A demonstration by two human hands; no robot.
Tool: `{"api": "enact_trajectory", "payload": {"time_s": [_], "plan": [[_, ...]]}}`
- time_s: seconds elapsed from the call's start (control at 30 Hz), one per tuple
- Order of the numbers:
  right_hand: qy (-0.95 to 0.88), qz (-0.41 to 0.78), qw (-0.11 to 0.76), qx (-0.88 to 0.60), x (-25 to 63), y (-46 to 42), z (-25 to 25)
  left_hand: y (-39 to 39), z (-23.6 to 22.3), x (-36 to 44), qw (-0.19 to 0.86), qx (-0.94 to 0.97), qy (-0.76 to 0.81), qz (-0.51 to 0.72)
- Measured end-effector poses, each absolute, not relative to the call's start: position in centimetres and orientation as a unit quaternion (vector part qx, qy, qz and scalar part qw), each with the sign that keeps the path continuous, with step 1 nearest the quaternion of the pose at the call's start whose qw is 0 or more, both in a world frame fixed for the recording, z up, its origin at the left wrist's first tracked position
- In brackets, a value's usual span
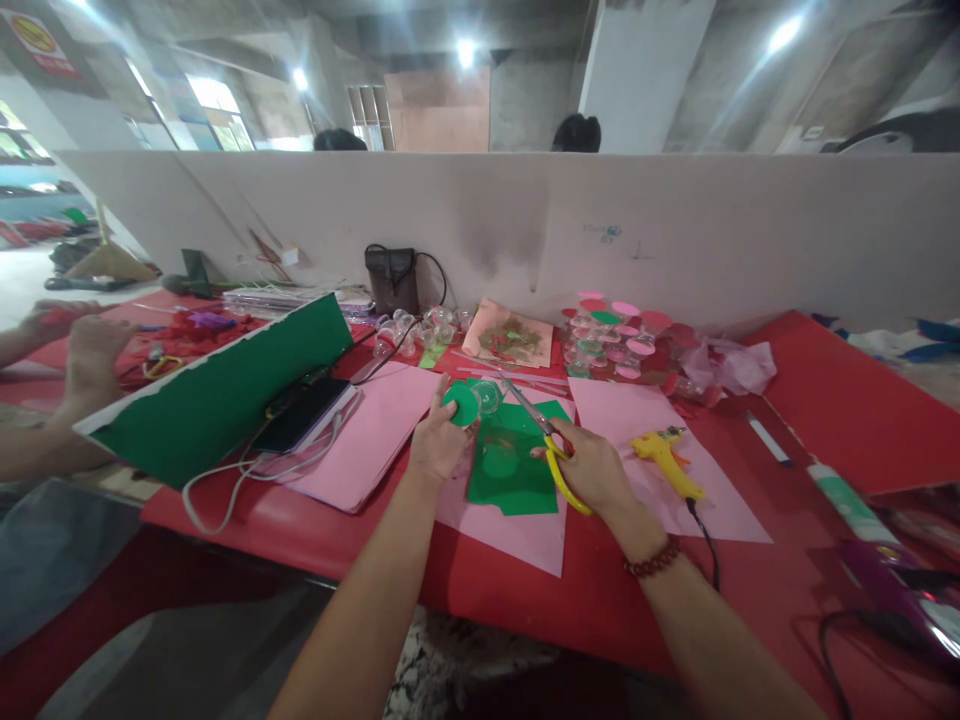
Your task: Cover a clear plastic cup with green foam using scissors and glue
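Note:
My left hand [436, 440] is closed on a green paper disc [460, 405], held upright just over the table, with a small clear plastic cup [487, 396] right beside it. My right hand [592, 468] grips yellow-handled scissors [541, 438], their blades pointing up and left toward the disc. Between both hands lies a green paper sheet [514, 470] with round holes cut out, on top of pink paper sheets [525, 530].
A yellow glue gun [664, 458] lies right of my right hand on pink paper. Clear cups with pink and green lids [611, 335] stand at the back. A green board [217, 395], a phone and cables lie left. Another person's hands [82, 350] work at far left.

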State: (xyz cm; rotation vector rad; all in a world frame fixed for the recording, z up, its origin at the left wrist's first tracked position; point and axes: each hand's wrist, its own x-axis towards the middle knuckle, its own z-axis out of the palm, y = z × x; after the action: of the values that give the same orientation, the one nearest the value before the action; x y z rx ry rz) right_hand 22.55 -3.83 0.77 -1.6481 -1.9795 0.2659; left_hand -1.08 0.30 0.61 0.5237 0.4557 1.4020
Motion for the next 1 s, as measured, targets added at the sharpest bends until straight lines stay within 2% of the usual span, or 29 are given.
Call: {"api": "enact_trajectory", "payload": {"time_s": [0.3, 1.0], "plan": [[-0.742, 0.067, 0.234, -0.625, 22.36, -4.19, 1.08, 0.25, 0.61, -1.02, 0.707, 0.241, 0.205, 0.632], [-0.751, 0.078, 0.26, -0.602, 22.54, -3.95, 0.53, 0.11, 0.85, -1.11, 0.706, 0.256, 0.198, 0.63]]}}
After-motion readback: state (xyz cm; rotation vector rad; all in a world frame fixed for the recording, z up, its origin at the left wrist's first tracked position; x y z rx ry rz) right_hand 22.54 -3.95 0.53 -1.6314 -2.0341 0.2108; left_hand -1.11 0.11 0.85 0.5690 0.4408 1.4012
